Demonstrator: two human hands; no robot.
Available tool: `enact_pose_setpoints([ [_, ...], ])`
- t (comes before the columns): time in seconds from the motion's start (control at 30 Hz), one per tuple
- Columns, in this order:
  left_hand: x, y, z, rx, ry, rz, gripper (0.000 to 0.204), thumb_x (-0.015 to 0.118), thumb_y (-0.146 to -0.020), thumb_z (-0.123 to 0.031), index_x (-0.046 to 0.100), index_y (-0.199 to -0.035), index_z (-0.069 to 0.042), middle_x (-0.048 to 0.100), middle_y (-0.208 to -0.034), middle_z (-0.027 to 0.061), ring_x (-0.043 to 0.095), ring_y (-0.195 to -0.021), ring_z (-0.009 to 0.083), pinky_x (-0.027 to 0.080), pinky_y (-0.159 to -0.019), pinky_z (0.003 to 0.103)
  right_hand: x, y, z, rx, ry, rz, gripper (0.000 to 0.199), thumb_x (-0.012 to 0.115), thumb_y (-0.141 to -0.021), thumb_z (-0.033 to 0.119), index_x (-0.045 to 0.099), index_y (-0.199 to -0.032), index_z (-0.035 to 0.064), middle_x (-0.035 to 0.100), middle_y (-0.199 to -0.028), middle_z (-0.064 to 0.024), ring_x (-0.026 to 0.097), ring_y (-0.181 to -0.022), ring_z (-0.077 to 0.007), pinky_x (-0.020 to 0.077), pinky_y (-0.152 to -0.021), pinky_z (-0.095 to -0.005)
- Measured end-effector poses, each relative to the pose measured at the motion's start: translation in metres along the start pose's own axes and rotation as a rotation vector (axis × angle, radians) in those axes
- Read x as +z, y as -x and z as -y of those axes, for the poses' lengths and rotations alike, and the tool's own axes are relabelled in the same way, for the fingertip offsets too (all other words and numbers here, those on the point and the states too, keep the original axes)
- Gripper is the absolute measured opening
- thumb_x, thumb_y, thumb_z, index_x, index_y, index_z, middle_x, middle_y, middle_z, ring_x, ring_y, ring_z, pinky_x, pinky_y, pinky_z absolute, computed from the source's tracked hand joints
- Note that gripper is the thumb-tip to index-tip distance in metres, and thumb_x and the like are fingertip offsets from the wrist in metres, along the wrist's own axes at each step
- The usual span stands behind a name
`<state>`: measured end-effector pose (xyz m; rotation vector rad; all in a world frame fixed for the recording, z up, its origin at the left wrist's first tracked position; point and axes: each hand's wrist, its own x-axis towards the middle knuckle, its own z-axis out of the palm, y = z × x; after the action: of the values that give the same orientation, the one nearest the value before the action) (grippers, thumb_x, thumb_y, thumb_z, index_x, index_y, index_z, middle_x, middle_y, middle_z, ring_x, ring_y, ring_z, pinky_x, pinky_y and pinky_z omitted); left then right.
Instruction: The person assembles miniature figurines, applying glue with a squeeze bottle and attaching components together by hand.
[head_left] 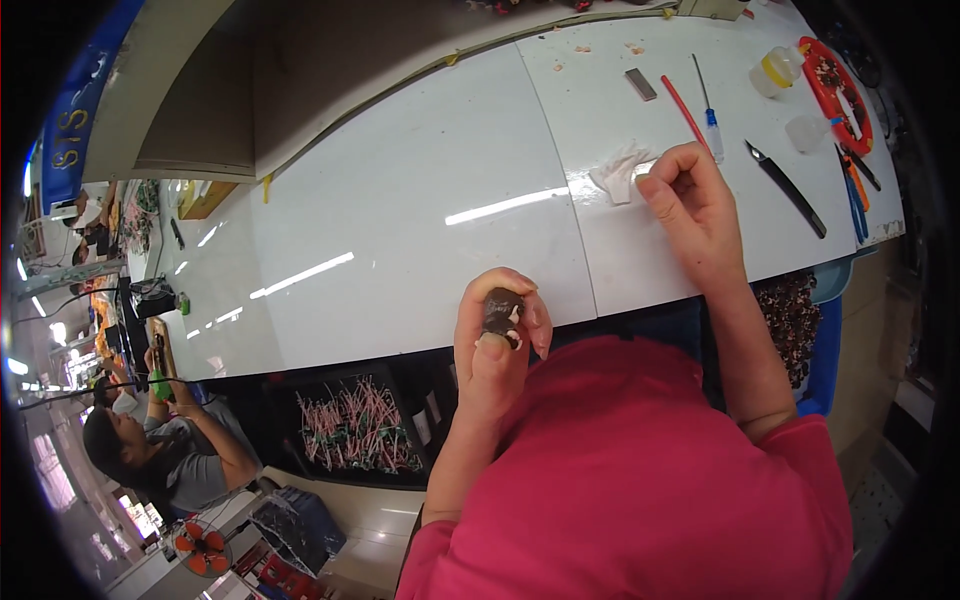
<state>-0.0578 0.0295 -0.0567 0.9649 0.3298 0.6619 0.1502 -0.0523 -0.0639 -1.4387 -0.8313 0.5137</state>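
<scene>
My left hand [487,372] is wrapped round a small dark brown moulded piece [500,308] with cream-coloured patches, its thumb pressed against the lower end. It is held just off the near table edge, in front of my body. My right hand [700,215] is raised over the table to the right, thumb and forefinger brought together in a pinch. Whatever is between those fingertips is too small to make out. Beside them a crumpled white cloth [618,180] lies on the white table [420,200].
Right of my right hand lie a blue-handled screwdriver [713,135], red stick [684,110], black-handled knife [788,188] and jar [772,75]. A red tray [867,128] holds small dark pieces. A crate of pinkish strands [360,425] stands below the table; a co-worker [200,460] sits left.
</scene>
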Motion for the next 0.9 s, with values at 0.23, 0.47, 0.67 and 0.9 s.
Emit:
enact_pose_setpoints([
  [0.23,-0.0027,0.0005,-0.0072,-0.010,0.140,-0.040,0.058,0.059,-0.083,-0.052,0.044,-0.108,-0.002,0.046,-0.080,0.0046,0.047,-0.062,0.0112,0.037,-0.049,0.023,0.0008,0.0029,0.0007,0.014,0.038,0.020,0.016,0.062,-0.086,0.012,0.048,-0.088,0.0042,0.050,-0.082,0.0019,0.048,-0.073,-0.0055,0.0419,-0.068,-0.0195],
  [0.47,-0.0044,0.0010,-0.0071,-0.039,0.361,0.021,0.057,0.059,-0.083,-0.053,0.045,-0.106,-0.003,0.046,-0.080,0.0043,0.046,-0.062,0.0094,0.037,-0.047,0.021,0.0020,0.0031,0.0040,0.016,0.090,0.037,0.015,0.061,-0.086,0.011,0.050,-0.089,0.0026,0.051,-0.082,0.0009,0.048,-0.074,-0.0064,0.0418,-0.070,-0.0205],
  [0.67,-0.0051,-0.0011,-0.0047,-0.029,0.419,0.060,0.054,0.052,-0.087,-0.053,0.045,-0.106,-0.003,0.044,-0.079,0.0034,0.043,-0.061,0.0085,0.034,-0.048,0.021,0.0024,0.0031,0.0065,0.016,0.086,0.050,0.012,0.058,-0.087,0.009,0.051,-0.092,0.0012,0.053,-0.084,-0.0003,0.049,-0.075,-0.0072,0.0422,-0.071,-0.0212],
  [0.9,-0.0040,-0.0003,-0.0043,-0.080,0.468,0.020,0.055,0.053,-0.086,-0.054,0.044,-0.107,-0.003,0.046,-0.080,0.0028,0.044,-0.062,0.0081,0.035,-0.049,0.020,0.0041,0.0030,0.0071,0.029,0.095,0.044,0.010,0.057,-0.087,0.007,0.051,-0.093,0.0009,0.054,-0.083,-0.0003,0.050,-0.076,-0.0072,0.0423,-0.072,-0.0217],
])
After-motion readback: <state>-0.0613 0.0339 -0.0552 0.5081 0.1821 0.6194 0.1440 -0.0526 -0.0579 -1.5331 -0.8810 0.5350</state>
